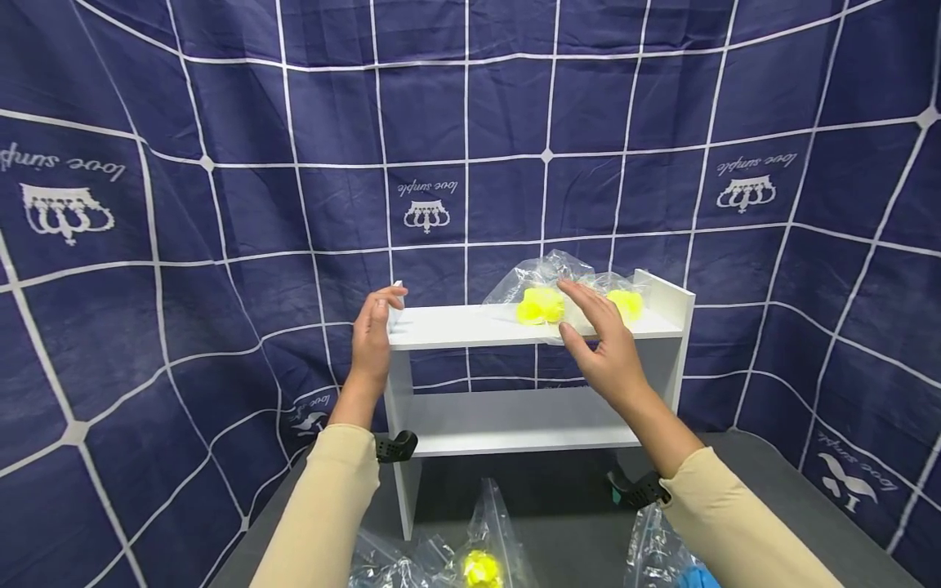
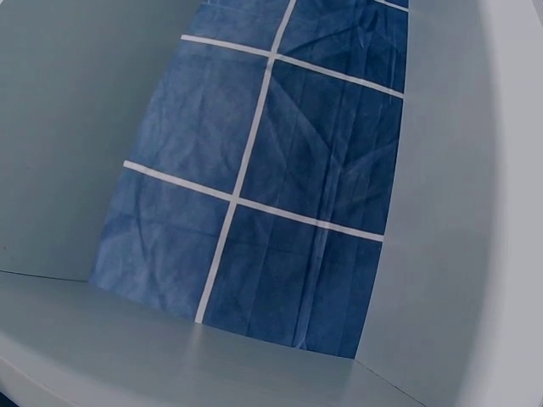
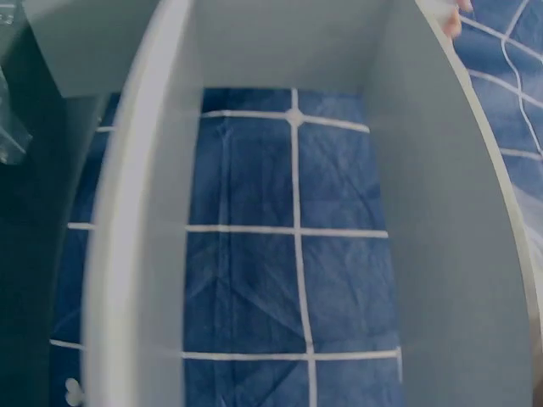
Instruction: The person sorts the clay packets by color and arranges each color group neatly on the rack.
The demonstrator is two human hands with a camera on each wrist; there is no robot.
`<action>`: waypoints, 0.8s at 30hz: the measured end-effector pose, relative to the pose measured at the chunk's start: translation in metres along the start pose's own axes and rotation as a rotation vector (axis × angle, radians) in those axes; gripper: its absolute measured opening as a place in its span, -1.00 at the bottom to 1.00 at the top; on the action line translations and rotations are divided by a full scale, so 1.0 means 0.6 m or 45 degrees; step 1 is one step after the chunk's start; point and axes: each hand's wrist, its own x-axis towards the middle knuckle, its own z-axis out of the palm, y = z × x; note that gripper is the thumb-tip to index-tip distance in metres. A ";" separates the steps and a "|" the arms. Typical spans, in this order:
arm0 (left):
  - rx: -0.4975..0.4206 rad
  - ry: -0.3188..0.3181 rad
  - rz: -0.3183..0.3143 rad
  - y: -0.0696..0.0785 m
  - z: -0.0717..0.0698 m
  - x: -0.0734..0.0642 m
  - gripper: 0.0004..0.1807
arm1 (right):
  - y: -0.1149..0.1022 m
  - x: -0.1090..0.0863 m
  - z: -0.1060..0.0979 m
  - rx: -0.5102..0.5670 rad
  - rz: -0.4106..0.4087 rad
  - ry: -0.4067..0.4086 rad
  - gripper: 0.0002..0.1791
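My left hand [image 1: 372, 335] is raised at the left end of a white two-tier shelf [image 1: 456, 327], its fingertips overlapping the short end panel in the head view. My right hand [image 1: 604, 343] is held in front of the upper board, thumb apart from the extended fingers. Just behind it, a clear plastic bag [image 1: 555, 265] with a yellow item [image 1: 540, 306] lies on that board. Beside it, toward the right end panel, sits another bagged yellow item [image 1: 626, 305]. Neither hand appears to hold anything. Both wrist views look into the shelf's open-backed compartment [image 2: 450, 170].
On the dark grey table [image 1: 566, 523], a clear bag [image 1: 491, 514] holding a yellow item stands in front of the shelf. More clear plastic lies left of it. A bag with a blue item [image 1: 694, 576] is at lower right. Blue grid-patterned cloth [image 1: 507, 114] hangs around the back and sides.
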 end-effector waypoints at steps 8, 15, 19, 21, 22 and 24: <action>0.015 0.003 -0.005 -0.001 0.000 -0.002 -0.65 | -0.027 -0.071 0.008 -0.028 -0.150 0.055 -0.38; -0.001 0.022 -0.002 -0.001 0.000 0.000 -0.65 | -0.039 -0.133 0.022 0.044 -0.221 -0.001 -0.41; -0.002 0.014 -0.004 -0.002 0.001 0.001 -0.65 | -0.041 -0.173 0.037 0.053 -0.208 -0.050 -0.40; 0.003 0.005 -0.005 -0.002 0.001 0.001 -0.65 | -0.040 -0.193 0.046 0.058 -0.197 -0.087 -0.39; 0.006 0.004 -0.004 -0.002 0.001 0.001 -0.64 | -0.039 -0.203 0.051 0.059 -0.188 -0.118 -0.37; 0.013 0.006 -0.004 -0.002 0.002 0.001 -0.64 | -0.037 -0.222 0.061 0.044 -0.171 -0.187 -0.34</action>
